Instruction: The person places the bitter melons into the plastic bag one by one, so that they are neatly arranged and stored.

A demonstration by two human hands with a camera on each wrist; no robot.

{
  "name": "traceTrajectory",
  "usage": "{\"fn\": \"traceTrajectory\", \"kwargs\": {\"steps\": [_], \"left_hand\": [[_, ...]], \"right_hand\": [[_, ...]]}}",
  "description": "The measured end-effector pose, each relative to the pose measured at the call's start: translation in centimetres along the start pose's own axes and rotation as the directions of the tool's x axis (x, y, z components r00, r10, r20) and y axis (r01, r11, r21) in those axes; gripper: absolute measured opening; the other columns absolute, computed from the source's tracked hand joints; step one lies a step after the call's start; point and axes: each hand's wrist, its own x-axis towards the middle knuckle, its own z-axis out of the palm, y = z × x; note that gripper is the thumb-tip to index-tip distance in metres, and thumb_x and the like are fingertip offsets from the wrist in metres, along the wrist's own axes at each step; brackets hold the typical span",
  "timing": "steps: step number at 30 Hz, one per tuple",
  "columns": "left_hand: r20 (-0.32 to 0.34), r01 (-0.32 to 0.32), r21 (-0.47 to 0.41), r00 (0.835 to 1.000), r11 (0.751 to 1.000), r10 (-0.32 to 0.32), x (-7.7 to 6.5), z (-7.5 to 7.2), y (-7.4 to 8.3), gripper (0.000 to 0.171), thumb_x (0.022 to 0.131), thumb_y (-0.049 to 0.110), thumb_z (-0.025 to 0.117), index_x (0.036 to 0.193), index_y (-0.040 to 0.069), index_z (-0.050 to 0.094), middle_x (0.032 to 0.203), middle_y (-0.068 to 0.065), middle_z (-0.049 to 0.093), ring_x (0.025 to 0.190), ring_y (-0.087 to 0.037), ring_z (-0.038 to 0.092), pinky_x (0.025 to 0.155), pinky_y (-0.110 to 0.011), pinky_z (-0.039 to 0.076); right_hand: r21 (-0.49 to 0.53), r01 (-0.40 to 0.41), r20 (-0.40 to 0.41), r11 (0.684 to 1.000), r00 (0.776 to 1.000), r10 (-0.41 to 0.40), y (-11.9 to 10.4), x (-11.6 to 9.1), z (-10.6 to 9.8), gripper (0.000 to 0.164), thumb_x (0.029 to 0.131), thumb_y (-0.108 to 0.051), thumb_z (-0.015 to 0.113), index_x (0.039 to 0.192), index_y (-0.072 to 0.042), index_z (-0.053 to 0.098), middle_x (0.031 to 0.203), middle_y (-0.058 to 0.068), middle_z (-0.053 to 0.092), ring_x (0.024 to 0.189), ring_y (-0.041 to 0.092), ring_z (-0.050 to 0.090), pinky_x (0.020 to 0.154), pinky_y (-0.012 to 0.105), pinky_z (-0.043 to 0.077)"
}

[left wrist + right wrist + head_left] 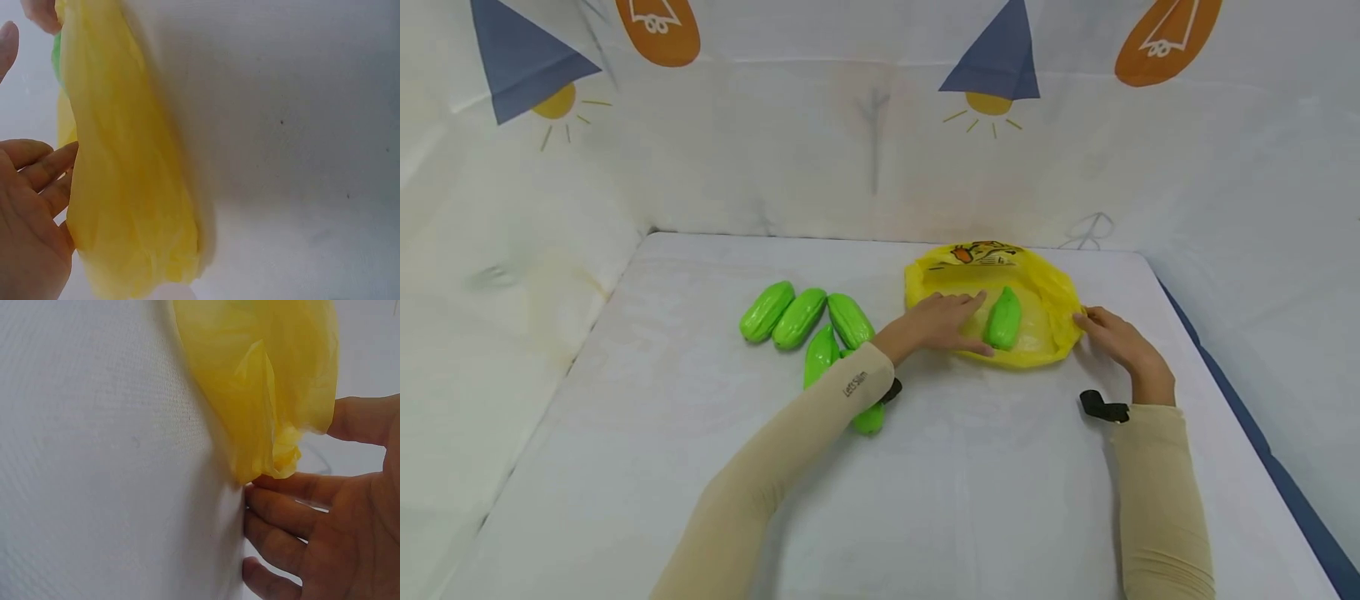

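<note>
A yellow plastic bag (1051, 292) lies spread on the table with its mouth open upward. Inside it sits one shiny green gourd (1003, 319), like a small marrow. My left hand (942, 322) reaches over the bag's left side, thumb and fingers spread apart on the near side of the gourd without gripping it. In the left wrist view, its fingertips (59, 167) touch the yellow plastic. At the bag's right rim, my right hand (1118, 342) pinches the edge; the right wrist view shows the thumb (359, 420) on the plastic and the index finger beneath.
Several more green gourds (800, 318) lie left of the bag, some partly hidden under the left sleeve (797, 450). The white table (625, 417) meets a printed cloth wall (820, 150) behind. Dark wrist mounts (1103, 407) stick out from the sleeves.
</note>
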Motion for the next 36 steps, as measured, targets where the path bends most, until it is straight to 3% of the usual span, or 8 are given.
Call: {"fn": "traceTrajectory", "kwargs": {"steps": [9, 19, 36], "left_hand": [[-0.053, -0.015, 0.026, 0.998, 1.000, 0.016, -1.4, -0.9, -0.2, 0.103, 0.085, 0.076, 0.049, 0.159, 0.015, 0.012, 0.161, -0.007, 0.028, 0.147, -0.021, 0.031, 0.122, -0.041, 0.024], [-0.059, -0.003, 0.002, 0.998, 1.000, 0.003, -2.5, -1.6, -0.8, 0.103, 0.084, 0.077, 0.049, 0.159, 0.017, 0.012, 0.161, -0.007, 0.028, 0.146, -0.026, 0.032, 0.120, -0.042, 0.027], [-0.085, 0.023, -0.013, 0.996, 1.000, -0.024, -5.0, -3.2, -2.5, 0.102, 0.085, 0.075, 0.051, 0.159, 0.016, 0.013, 0.163, -0.005, 0.024, 0.148, -0.023, 0.028, 0.122, -0.046, 0.021]], "right_hand": [[-0.008, 0.022, 0.003, 1.000, 1.000, -0.022, -0.1, -0.1, 0.1, 0.092, 0.098, -0.067, 0.022, 0.154, 0.006, 0.010, 0.156, 0.035, 0.013, 0.140, 0.054, 0.016, 0.111, 0.072, 0.017], [-0.009, 0.019, 0.004, 1.000, 1.000, -0.019, -0.1, -0.1, 0.0, 0.092, 0.098, -0.067, 0.022, 0.154, 0.005, 0.009, 0.156, 0.035, 0.013, 0.140, 0.054, 0.016, 0.110, 0.073, 0.018], [-0.017, 0.031, 0.001, 0.999, 1.000, -0.030, 0.2, 0.2, 0.0, 0.092, 0.098, -0.067, 0.021, 0.154, 0.005, 0.011, 0.156, 0.035, 0.013, 0.140, 0.055, 0.015, 0.111, 0.072, 0.017]]}}
